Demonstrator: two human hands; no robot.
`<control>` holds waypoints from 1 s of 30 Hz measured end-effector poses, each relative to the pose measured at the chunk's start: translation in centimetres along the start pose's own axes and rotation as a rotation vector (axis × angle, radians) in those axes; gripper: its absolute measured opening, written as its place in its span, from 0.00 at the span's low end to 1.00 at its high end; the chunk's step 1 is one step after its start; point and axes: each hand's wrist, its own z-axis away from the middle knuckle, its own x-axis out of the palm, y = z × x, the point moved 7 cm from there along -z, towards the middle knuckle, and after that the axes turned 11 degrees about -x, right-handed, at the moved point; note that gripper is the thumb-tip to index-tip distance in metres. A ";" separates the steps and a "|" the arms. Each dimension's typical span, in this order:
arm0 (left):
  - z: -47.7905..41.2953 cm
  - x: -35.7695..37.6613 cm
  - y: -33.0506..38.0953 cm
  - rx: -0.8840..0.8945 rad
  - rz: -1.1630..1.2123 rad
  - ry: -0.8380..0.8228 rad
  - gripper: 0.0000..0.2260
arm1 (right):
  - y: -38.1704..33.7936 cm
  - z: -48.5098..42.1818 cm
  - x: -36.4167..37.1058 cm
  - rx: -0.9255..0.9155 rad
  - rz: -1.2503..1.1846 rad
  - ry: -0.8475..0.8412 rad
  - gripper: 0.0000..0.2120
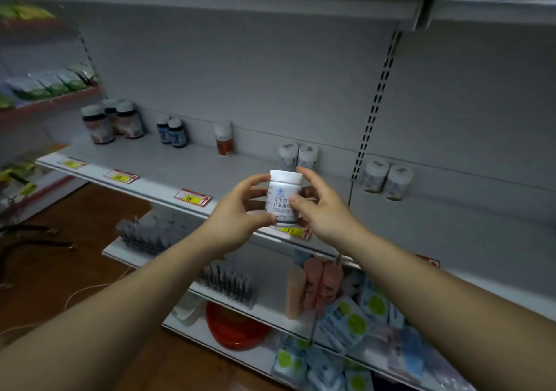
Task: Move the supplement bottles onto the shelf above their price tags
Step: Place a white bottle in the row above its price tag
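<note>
While both hands are up in front of the grey shelf [180, 162], they've got 1 white supplement bottle [282, 192] between them. It's upright, cap on top, label facing the camera. The left hand [240, 210] is curled round its left side with the thumb down near the base. The right hand [319, 207] wraps the right side, thumb pressed on the label and a finger up by the cap. So both sets of fingers are closed around that bottle, not spread.

The bottle is in the air at the shelf's front edge, right above a yellow price tag [296, 232] with a red arrow. Just behind it, 2 matching white bottles [298, 156] stand at the back of the shelf, touching each other. Another pair of white bottles [386, 177] sits further right, past the slotted upright.

Going left along the same shelf: 1 orange-label bottle [224, 139], 2 small blue bottles [172, 133], then 3 dark bottles [111, 123] bunched together. The front edge there carries 3 more tags [192, 197]. Lower shelves have hairbrushes [228, 282], a red bowl [234, 327] and packets with green circles [346, 324]. It's all a bit blurry.
</note>
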 end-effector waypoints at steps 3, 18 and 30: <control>-4.2 -0.4 -1.3 -0.044 -0.015 0.006 0.23 | 3.2 -3.3 0.1 0.004 0.022 0.011 0.24; -20.6 -2.9 -8.2 -0.078 -0.307 -0.077 0.16 | 11.4 -11.4 1.8 0.011 0.400 0.187 0.22; -24.6 -3.5 -8.6 0.001 -0.351 -0.136 0.16 | 12.5 -14.2 2.5 0.089 0.484 0.331 0.24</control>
